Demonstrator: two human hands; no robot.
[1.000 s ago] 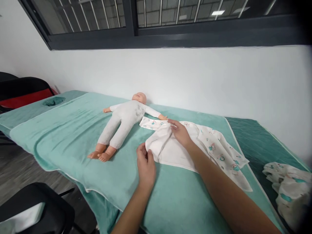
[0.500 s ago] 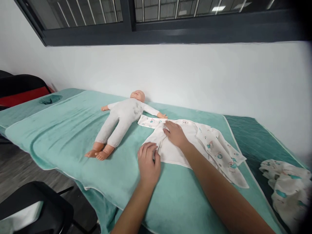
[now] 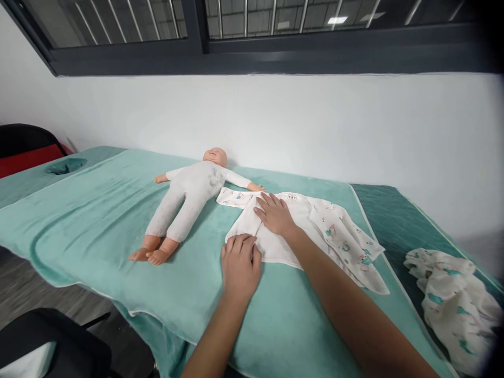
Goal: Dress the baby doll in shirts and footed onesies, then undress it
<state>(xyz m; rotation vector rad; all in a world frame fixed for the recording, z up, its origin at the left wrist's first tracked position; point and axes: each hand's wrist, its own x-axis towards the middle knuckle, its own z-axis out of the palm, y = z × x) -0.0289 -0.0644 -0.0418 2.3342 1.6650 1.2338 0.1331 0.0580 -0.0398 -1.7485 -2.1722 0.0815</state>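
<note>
A white baby shirt [image 3: 293, 244] with small coloured prints on its sleeves lies spread open on the green cover, inside facing up. My right hand [image 3: 275, 214] rests flat on its upper part near the neckline, fingers spread. At the lower left edge of the shirt, my left hand [image 3: 241, 265] lies palm down, its fingers slightly bent over the hem and the thumb apart. Up and to the left, a baby doll [image 3: 192, 191] in a white body suit lies on its back. One doll hand touches or nearly touches the shirt's left sleeve.
The green cover [image 3: 118, 210] drapes over a padded table standing against a white wall under a barred window. A crumpled printed garment [image 3: 452, 304] lies at the right. A black chair [image 3: 59, 336] holding a pale flat object stands at lower left; a black and red seat [image 3: 31, 149] is behind.
The view has turned slightly to the right. The shirt's left front panel lies flatter and wider beside my left hand. My right hand stays pressed on the shirt.
</note>
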